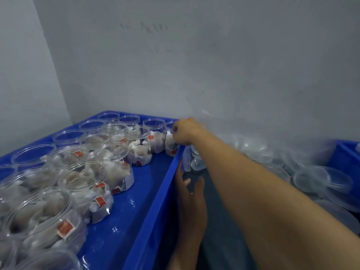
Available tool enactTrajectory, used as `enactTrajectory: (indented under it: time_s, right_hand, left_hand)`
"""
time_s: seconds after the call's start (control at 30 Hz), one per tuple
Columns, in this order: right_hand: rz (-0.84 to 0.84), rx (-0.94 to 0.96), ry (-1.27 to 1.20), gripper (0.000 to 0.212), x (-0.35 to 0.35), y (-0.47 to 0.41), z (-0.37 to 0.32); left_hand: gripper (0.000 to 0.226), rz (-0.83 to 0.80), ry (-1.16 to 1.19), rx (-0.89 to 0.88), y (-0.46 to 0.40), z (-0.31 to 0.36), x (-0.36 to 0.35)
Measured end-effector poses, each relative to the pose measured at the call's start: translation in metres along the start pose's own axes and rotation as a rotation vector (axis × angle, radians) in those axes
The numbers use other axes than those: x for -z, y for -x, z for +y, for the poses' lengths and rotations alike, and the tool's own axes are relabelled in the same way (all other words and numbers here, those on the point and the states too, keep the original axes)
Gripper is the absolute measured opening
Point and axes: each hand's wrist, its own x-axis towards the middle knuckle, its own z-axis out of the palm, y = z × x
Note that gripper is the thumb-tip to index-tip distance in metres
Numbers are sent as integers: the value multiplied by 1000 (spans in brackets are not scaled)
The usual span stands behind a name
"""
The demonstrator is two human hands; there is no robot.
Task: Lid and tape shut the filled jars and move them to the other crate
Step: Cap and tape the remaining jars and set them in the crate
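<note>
A filled jar [171, 141] is being gripped at its rim by the right hand [185, 131], whose fingers are being curled over the open mouth, at the centre of the frame. This jar is being kept at the far right end of the back row inside the blue crate [124, 217], just beside the crate's right wall. The left hand [190, 190] is being held lower in the frame, right of that wall and well apart from the gripped jar; its fingers are being kept loosely spread and nothing is being grasped by it. The remaining filled jars [81, 184] are being stored upright and unlidded in rows across the left half of the frame. Each jar is being shown as clear plastic with a threaded rim, packed with pale sachets bearing small red tags. Clear lids [315, 178] are being kept in a loose pile at the right of the frame, beyond the right forearm. A second blue crate [348, 152] is being partly shown at the right edge.
</note>
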Motion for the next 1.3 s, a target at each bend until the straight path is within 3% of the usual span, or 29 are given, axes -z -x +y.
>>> enactTrajectory:
  time_s: [0.2,0.53,0.67,0.87,0.97,1.13,1.3]
  right_hand:
    - [186,87,-66,11,0,5,1]
    - [608,340,-191,23,68,98,28]
    - [604,332,-140,25,58,163,59]
    - [575,233,-190,19,-4,231,97]
    - [600,238,-231,17,-30,244,100]
    - [611,233,-343,18,-58,254,102]
    - [681,238,-575,30,-68,256,112]
  left_hand:
    - [69,-17,24,-17,2,1,2]
    - [74,-33,-17,4,7,-8,1]
    - [92,-36,-126,-97,16,-8,-2]
    - [112,-193,-310,-194,30,-10,-12]
    - [104,-240,-452,-242,30,-14,-11]
    - [76,-294,-477,-201,33,-14,-5]
    - [74,-327,-525,-218,33,-14,-4]
